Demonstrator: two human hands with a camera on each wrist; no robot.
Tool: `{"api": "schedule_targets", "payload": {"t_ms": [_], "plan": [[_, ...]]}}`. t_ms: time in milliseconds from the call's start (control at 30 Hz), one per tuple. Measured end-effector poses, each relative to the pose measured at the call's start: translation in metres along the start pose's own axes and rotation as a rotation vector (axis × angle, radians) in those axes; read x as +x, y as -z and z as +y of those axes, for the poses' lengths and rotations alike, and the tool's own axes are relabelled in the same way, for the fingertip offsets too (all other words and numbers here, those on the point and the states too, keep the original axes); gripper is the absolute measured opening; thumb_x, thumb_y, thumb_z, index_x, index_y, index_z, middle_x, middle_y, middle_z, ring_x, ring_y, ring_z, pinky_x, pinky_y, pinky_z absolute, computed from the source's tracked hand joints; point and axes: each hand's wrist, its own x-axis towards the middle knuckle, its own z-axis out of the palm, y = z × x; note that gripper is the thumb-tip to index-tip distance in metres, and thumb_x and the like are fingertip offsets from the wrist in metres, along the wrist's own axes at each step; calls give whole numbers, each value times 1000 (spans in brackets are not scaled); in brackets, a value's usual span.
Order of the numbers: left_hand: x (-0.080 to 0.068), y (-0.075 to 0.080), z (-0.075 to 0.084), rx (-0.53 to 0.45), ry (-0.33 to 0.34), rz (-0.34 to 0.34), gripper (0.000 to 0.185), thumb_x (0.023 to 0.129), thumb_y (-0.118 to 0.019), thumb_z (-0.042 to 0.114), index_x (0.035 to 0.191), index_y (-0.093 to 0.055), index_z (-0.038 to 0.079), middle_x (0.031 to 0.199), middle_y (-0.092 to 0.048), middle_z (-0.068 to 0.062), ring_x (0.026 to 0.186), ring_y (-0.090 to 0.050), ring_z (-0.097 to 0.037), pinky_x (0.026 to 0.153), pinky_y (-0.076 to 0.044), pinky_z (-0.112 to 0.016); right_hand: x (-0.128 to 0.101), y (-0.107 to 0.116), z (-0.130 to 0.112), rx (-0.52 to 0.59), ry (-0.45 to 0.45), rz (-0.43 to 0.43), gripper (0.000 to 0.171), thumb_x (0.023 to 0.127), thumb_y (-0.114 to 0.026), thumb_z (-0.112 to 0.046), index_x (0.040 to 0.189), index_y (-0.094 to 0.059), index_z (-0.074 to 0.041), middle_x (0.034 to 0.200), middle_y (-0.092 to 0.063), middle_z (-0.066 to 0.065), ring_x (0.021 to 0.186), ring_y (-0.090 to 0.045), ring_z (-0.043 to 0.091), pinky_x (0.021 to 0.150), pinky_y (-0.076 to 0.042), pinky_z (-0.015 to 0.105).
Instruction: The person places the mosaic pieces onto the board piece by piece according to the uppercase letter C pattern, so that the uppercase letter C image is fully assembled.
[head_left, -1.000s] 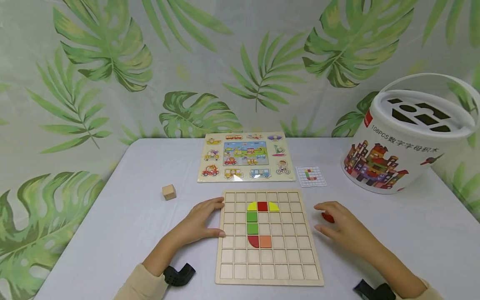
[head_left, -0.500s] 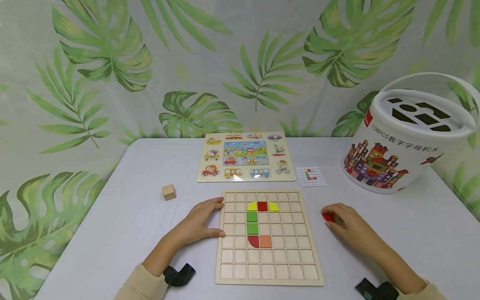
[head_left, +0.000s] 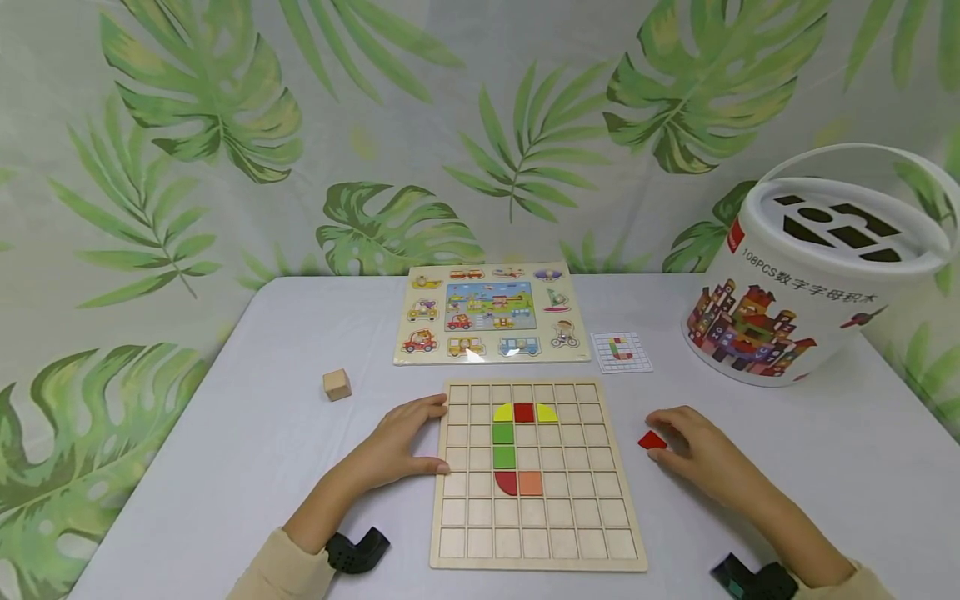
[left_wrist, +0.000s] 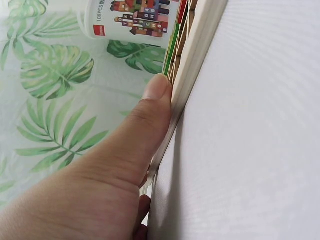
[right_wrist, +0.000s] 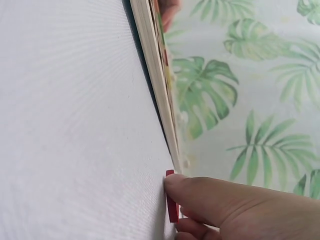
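Note:
My left hand (head_left: 405, 442) rests against the left edge of a wooden grid board (head_left: 555, 542). Its thumb (left_wrist: 157, 90) lies on the rim in the left wrist view. To the right of the board, my right hand (head_left: 693, 442) pinches a small red tile (head_left: 652, 440) by thumb and finger, low over the table. The right wrist view shows that red tile (right_wrist: 172, 200) edge-on, with the thumb touching it. On the board lie two yellow quarter-round tiles (head_left: 547, 413), a red square (head_left: 523, 413), two green squares (head_left: 504, 457), a dark red quarter-round (head_left: 507, 482) and an orange square (head_left: 530, 483).
Behind the board lies a vehicle picture puzzle (head_left: 491, 313), with a small pattern card (head_left: 622, 352) beside it. A white block bucket (head_left: 810, 292) stands at the back right. A wooden cube (head_left: 337, 384) sits left of the board.
My right hand has drawn back slightly to the right, and its fingers have closed on the red tile. The tile has turned and shows more. My left hand stays put.

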Motion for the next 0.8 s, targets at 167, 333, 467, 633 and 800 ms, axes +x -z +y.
{"api": "schedule_targets", "payload": {"t_ms": [167,333,467,633,800], "plan": [[0,0,0,5,-4,4,74,60,-60,55,119,-40,15,131,-27,6,119,-20,-12,95,-14,-33,0,0,2,5,-29,5,28,72,-63,-26,95,-56,-12,95,-49,1,90,-46,18,76,-40,38],[0,-1,-1,3,-10,6,74,60,-60,54,119,-40,15,131,-27,6,119,-20,-12,95,-14,-34,1,0,3,-8,-6,13,24,73,-62,-25,93,-56,-14,92,-52,-1,88,-47,15,74,-41,36],[0,-1,-1,1,-11,10,74,60,-61,55,119,-40,16,131,-27,6,119,-20,-12,95,-14,-34,1,2,-2,-16,2,10,27,73,-62,-24,97,-55,-12,87,-55,-5,78,-50,9,67,-44,28],[0,-2,-3,9,-15,14,74,60,-60,55,119,-40,16,131,-27,7,118,-20,-10,95,-15,-34,-1,5,-19,22,69,11,27,72,-63,-18,97,-54,-12,80,-55,-12,69,-49,2,60,-43,22],[0,-2,-4,9,-24,18,74,60,-60,56,119,-40,16,131,-27,8,118,-19,-9,95,-15,-33,-1,3,-39,21,157,-3,29,71,-64,-19,98,-55,-14,84,-54,-15,73,-48,2,62,-44,25]]}}
